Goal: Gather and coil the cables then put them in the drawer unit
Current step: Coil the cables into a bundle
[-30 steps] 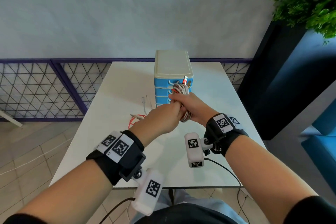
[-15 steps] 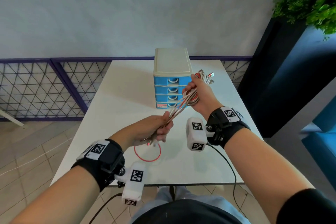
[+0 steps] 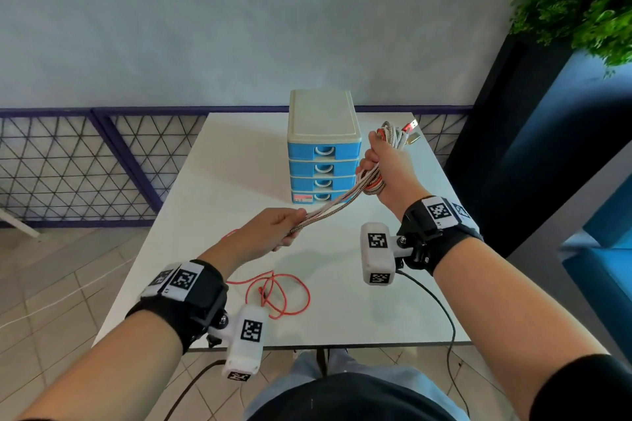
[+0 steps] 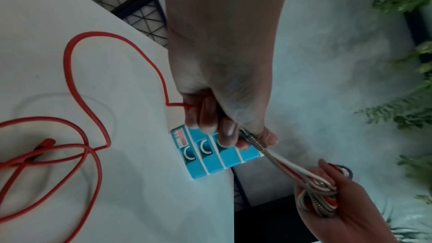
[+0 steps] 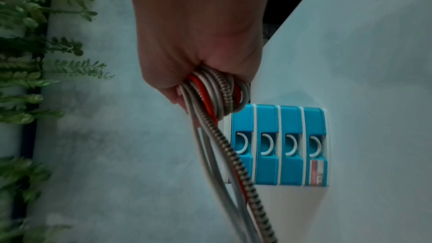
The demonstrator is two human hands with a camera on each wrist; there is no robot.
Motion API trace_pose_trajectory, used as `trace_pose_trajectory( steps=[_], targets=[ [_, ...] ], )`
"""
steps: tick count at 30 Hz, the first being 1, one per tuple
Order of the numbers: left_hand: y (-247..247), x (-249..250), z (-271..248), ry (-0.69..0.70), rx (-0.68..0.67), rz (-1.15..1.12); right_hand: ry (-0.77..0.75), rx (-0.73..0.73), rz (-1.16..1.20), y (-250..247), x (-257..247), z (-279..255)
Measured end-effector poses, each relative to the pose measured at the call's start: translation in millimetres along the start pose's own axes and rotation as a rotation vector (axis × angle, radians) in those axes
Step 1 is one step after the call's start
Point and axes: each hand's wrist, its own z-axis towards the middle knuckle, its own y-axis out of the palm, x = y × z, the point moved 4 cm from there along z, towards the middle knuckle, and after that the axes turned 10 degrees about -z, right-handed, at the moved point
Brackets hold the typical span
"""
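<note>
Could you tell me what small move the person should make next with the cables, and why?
Probably wind another turn: the left hand should carry the taut strands up around the coil gripped by the right hand. A loose red cable lies on the table, and all drawers of the drawer unit look closed.

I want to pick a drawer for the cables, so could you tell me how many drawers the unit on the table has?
4, stacked in the drawer unit, all shut: top drawer, second drawer, third drawer, and bottom drawer, which bears a small label.
</note>
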Motion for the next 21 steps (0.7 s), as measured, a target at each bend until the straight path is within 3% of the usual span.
trace_pose_trajectory(
  steps=[5, 11, 16, 21],
  targets=[
    [-13.8, 10.4, 4.6, 0.124, 0.092, 0.264, -0.087, -0.059, -0.301, -1.1, -8.1, 0.5],
    [-21.1, 33.2, 5.2, 0.228, 0.123, 0.567, -0.094, -0.235, -0.602, 3.9, -10.2, -8.6],
    [-15.4, 55.5, -0.2, 0.415, 0.149, 0.871, 0.036, -0.521, -0.743, 20.4, -2.3, -30.7],
    [-16.5, 73.9, 0.0, 0.568, 0.308, 0.908, 0.159, -0.72, -0.674, 34.5, 10.1, -49.5]
  ],
)
